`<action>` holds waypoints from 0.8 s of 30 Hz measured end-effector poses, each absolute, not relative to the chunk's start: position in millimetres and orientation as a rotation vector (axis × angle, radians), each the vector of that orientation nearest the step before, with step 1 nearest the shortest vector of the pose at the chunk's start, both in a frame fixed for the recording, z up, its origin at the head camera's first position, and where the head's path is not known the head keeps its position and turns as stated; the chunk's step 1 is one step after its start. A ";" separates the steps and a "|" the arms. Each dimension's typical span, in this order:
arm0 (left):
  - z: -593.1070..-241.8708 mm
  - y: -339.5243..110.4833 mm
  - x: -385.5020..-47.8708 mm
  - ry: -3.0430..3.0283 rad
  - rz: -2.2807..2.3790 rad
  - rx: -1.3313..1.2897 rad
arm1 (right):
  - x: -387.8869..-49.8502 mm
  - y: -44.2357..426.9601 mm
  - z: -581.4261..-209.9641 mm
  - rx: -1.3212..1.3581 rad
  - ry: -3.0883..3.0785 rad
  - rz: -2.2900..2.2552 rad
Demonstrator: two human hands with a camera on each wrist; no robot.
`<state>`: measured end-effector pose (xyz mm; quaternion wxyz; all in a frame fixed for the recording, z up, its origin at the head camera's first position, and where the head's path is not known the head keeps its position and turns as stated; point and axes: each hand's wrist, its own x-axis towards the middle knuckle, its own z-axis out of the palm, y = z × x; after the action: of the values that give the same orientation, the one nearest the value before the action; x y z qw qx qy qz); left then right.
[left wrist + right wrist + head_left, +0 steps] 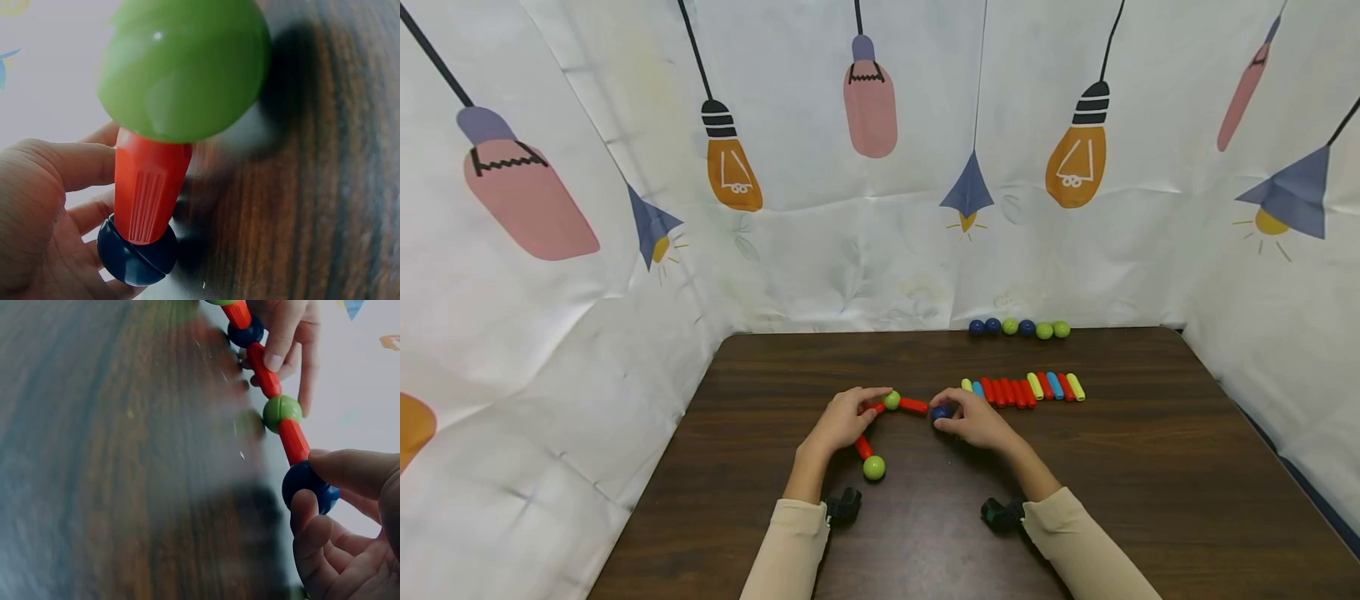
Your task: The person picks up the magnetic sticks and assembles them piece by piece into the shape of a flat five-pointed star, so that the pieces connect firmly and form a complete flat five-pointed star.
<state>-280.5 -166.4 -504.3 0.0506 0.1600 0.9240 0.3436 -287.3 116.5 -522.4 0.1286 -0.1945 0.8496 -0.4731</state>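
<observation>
Part-built red-rod-and-ball plastic chain (913, 406): left hand (841, 418) pinched its middle rod (269, 382), right hand (979, 418) its dark-blue end ball (941, 412); multicoloured rods (1018, 394) and green-and-blue balls (1026, 327) lay unjoined to its right.

The head view is bright, the counter (917, 537) softly glossy. The left wrist's shows a glint on the green ball (184, 81) and overexposed cloth (56, 81); the right's is dimmer.

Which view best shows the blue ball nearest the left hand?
Left wrist view: the blue ball looks largest, its groove clear. Right wrist shows it smaller; in the head view, the left hand hides it.
</observation>
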 end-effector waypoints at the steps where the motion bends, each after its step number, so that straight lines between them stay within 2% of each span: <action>1: -504.2 -166.4 -280.6 2.810 1.046 0.486 | -287.0 115.6 -522.9 -0.554 2.477 -1.371; 24: -505.3 -167.1 -279.8 2.802 1.056 0.479 | -281.6 111.4 -520.3 -0.511 2.473 -1.329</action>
<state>-279.8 -167.1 -505.3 0.0547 0.1576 0.9226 0.3478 -281.6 111.4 -520.3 0.1436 -0.1772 0.8575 -0.4611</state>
